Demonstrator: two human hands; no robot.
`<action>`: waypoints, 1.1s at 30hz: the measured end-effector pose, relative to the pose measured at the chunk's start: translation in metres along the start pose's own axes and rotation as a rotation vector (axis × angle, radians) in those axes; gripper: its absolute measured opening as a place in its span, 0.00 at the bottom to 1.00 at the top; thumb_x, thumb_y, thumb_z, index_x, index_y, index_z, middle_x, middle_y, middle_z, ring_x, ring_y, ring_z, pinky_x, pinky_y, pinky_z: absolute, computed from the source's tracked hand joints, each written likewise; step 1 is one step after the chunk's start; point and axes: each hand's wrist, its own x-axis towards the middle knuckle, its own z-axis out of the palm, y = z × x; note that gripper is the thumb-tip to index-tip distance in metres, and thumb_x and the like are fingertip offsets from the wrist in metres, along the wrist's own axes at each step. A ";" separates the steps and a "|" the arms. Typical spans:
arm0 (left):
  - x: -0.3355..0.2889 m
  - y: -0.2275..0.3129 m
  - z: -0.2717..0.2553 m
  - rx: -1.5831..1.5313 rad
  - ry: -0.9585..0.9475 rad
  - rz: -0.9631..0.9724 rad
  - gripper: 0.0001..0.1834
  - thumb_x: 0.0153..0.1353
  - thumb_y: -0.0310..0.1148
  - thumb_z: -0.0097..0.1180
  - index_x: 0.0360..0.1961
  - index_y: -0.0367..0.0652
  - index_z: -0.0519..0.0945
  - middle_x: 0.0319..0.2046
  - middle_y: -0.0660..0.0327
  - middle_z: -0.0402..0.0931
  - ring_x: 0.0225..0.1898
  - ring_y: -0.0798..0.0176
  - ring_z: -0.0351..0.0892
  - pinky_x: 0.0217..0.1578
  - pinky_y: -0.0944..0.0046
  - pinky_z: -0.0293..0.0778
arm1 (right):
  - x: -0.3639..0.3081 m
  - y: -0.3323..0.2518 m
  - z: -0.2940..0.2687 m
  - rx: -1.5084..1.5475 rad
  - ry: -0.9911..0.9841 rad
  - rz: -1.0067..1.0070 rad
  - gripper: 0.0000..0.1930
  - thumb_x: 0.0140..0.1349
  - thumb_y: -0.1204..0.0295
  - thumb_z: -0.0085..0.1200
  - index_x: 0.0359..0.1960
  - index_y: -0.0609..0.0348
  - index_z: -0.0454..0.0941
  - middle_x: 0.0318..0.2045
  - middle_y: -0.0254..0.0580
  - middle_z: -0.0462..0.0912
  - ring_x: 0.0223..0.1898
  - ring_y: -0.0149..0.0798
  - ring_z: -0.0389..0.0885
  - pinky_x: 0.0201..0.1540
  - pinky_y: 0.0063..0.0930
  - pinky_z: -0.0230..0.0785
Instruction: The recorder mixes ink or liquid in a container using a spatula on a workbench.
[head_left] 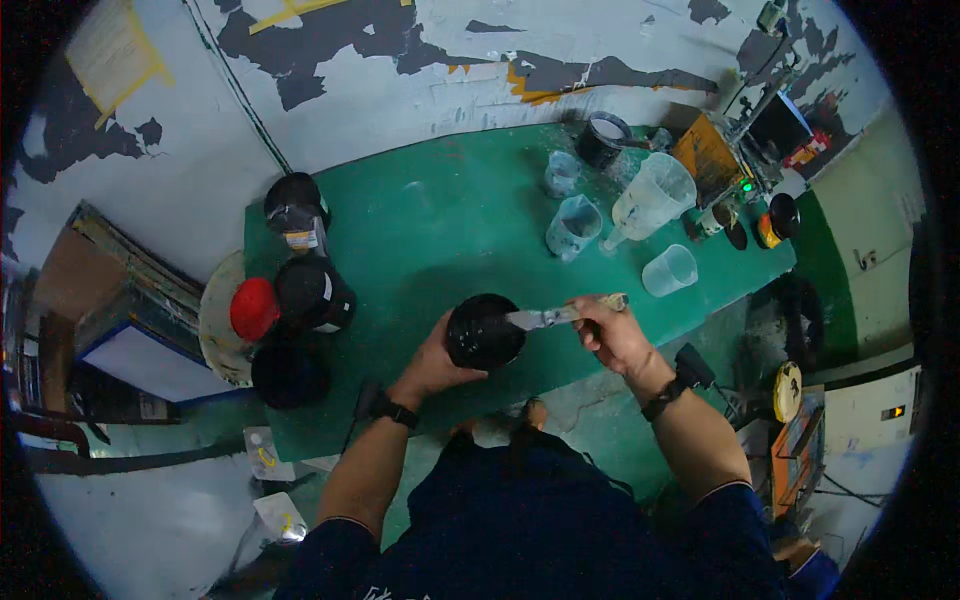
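Head view: left hand [437, 357] cupped a round black tub [485, 331] of dark paste at 6 o'clock of the green table [420, 230], fingers wrapped on its side. Right hand [612, 335] clenched a metal spatula [545, 317], blade over the rim. Tub likely heavy, rigid, slippery; best gripped low around the wall.

Left hand [432, 362] gripping black tub [484, 331], right hand [612, 335] holding scraper [556, 315] — blade over tub

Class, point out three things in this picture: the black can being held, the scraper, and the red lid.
Black can [482, 335], head view: on its dark top.
Scraper [540, 318], head view: on its metal blade.
Red lid [254, 308], head view: on the middle of its top.
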 end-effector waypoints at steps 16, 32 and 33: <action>0.007 0.009 -0.005 -0.040 -0.052 0.029 0.61 0.38 0.30 0.87 0.75 0.42 0.64 0.69 0.55 0.73 0.71 0.56 0.72 0.72 0.53 0.68 | 0.002 -0.010 0.021 -0.328 -0.084 0.100 0.11 0.67 0.66 0.67 0.40 0.62 0.86 0.27 0.33 0.83 0.24 0.26 0.77 0.23 0.23 0.67; -0.064 0.016 0.084 0.140 0.503 -0.027 0.56 0.42 0.43 0.85 0.70 0.39 0.67 0.62 0.49 0.75 0.65 0.43 0.75 0.67 0.47 0.70 | -0.001 -0.039 0.054 -0.615 -0.108 0.063 0.13 0.64 0.62 0.69 0.40 0.60 0.88 0.24 0.31 0.81 0.23 0.27 0.77 0.24 0.25 0.69; -0.063 0.014 0.088 0.094 0.520 -0.027 0.56 0.42 0.43 0.86 0.71 0.39 0.67 0.62 0.49 0.75 0.65 0.44 0.75 0.67 0.47 0.70 | 0.002 -0.030 0.051 -0.622 -0.112 0.063 0.13 0.64 0.62 0.69 0.40 0.60 0.88 0.24 0.31 0.81 0.23 0.27 0.77 0.24 0.25 0.69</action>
